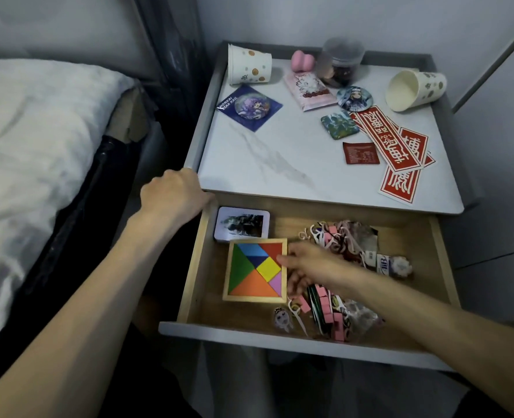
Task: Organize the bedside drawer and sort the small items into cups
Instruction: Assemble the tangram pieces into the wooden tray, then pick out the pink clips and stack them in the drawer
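Wooden tangram (257, 271) in drawer (444, 260) | right hand (308, 265) fingers grip its right edge | left hand (173, 196) fingers clasp nightstand (264, 152) corner

drawer (436, 245): matt wood | tabletop (267, 158): smooth marble-look | cups (249, 65): paper

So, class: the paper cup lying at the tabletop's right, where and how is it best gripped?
Probably round its side wall, mid-length, coming from above: the cup lies tipped with its mouth facing front-left, so the curved wall is exposed on top and narrow enough to span.
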